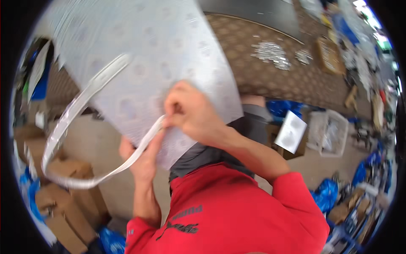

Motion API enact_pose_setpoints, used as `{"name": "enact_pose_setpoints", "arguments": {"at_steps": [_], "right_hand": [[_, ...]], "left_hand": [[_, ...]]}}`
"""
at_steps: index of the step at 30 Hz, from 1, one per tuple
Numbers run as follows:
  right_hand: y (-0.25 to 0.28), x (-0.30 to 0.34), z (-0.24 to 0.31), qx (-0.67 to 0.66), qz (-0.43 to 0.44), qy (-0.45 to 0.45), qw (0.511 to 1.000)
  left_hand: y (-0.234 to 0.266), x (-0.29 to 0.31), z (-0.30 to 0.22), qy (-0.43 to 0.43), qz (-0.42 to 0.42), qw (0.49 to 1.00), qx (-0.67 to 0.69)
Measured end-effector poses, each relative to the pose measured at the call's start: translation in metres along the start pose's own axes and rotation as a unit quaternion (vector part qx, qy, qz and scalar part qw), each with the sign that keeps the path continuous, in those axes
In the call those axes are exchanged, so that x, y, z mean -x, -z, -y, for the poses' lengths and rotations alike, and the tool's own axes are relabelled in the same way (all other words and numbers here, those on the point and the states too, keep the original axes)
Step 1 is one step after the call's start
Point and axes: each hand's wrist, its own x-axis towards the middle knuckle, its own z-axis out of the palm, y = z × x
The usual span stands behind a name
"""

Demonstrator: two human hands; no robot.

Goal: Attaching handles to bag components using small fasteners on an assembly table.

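the right hand (190, 113) pinches the white strap (78, 183) in closed fingertips, the left hand (145, 160) curls around it just below, and its far end hangs free over the silvery sheet (148, 38), handling seemingly only partway done.

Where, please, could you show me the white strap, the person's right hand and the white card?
White strap (79, 183): head view, on its lower bend.
Right hand (191, 111): head view, middle of the hand.
White card (291, 132): head view, middle of its face.
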Motion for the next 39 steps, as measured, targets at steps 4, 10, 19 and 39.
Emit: {"name": "enact_pose_setpoints", "arguments": {"at_steps": [4, 10, 19, 39], "right_hand": [[0.054, -0.007, 0.007, 0.104, -0.055, 0.011, 0.993], [0.193, -0.002, -0.003, 0.528, -0.211, 0.068, 0.82], [0.237, 0.001, -0.015, 0.506, -0.214, -0.021, 0.835], [0.159, -0.016, 0.015, 0.002, -0.204, -0.106, 0.973]], "left_hand": [[-0.001, -0.013, 0.012, 0.013, 0.013, 0.998, 0.059], [-0.002, -0.023, 0.02, 0.05, 0.031, 0.994, 0.088], [-0.013, -0.023, 0.017, 0.044, 0.054, 0.993, 0.096], [-0.017, -0.033, 0.007, 0.064, 0.018, 0.997, 0.033]]}}
